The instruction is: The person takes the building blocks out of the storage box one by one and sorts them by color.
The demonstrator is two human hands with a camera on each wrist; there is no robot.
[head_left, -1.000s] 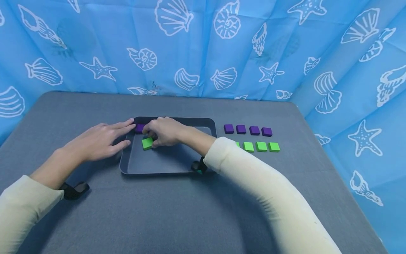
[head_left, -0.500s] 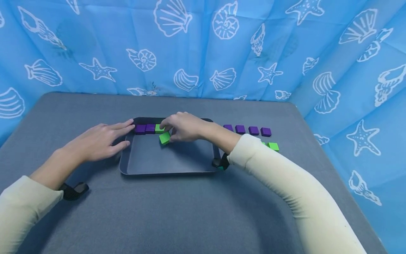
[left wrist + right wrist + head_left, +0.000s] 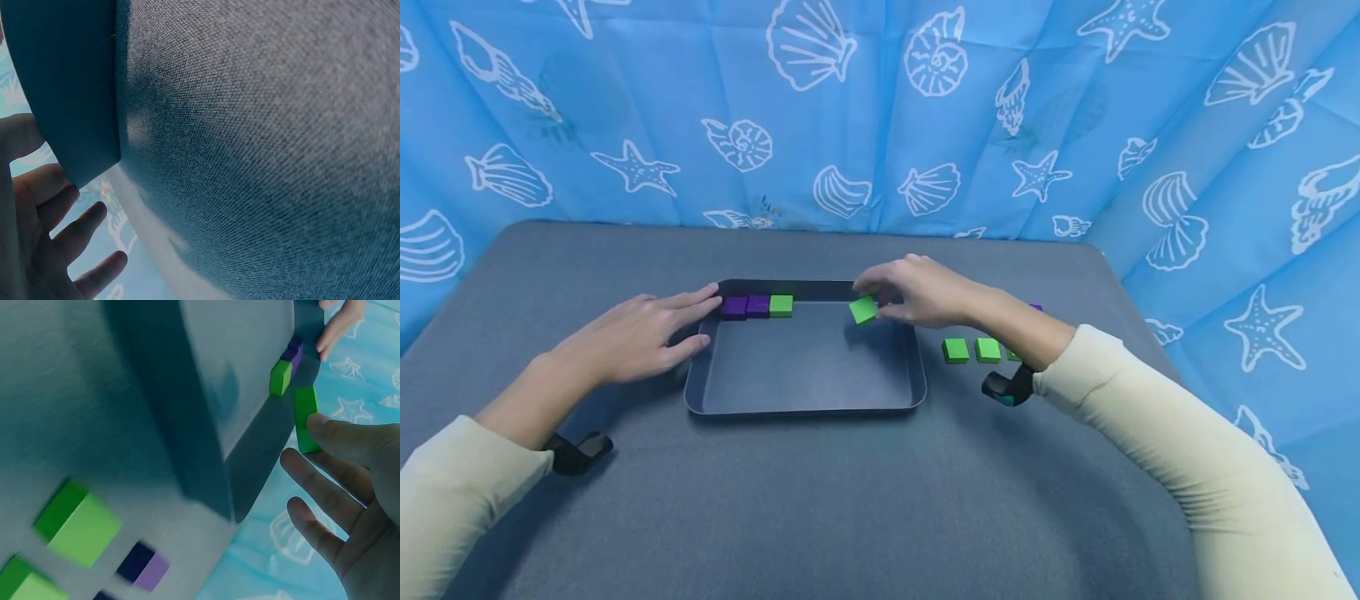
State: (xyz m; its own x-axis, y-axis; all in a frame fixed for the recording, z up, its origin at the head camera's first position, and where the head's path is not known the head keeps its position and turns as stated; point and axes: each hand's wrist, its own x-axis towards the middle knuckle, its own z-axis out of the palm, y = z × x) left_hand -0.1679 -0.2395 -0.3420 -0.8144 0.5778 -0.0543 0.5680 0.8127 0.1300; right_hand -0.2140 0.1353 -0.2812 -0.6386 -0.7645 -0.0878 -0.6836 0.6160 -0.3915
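Between thumb and fingers, my right hand (image 3: 928, 292) pinches a green block (image 3: 862, 310), raised over the far right part of the dark tray (image 3: 812, 367). The right wrist view shows the thumb (image 3: 337, 431) pressed to that block's side. Two purple blocks (image 3: 747, 307) and a green block (image 3: 781, 306) sit in a row along the tray's far wall, starting at the left corner. My left hand (image 3: 628, 337) lies at the tray's left side with fingers extended. Its fingertips meet the tray wall (image 3: 69, 94) in the left wrist view.
Right of the tray, a row of green blocks (image 3: 956, 351) lies on the grey table (image 3: 820, 500). Behind it a purple block (image 3: 1036, 307) peeks past the right forearm, which hides others. A blue shell-print curtain (image 3: 880, 108) hangs behind the table.
My right hand has carried the green block from the tray's left part to its right, uncovering the row at the far wall. The left hand has stayed in place.
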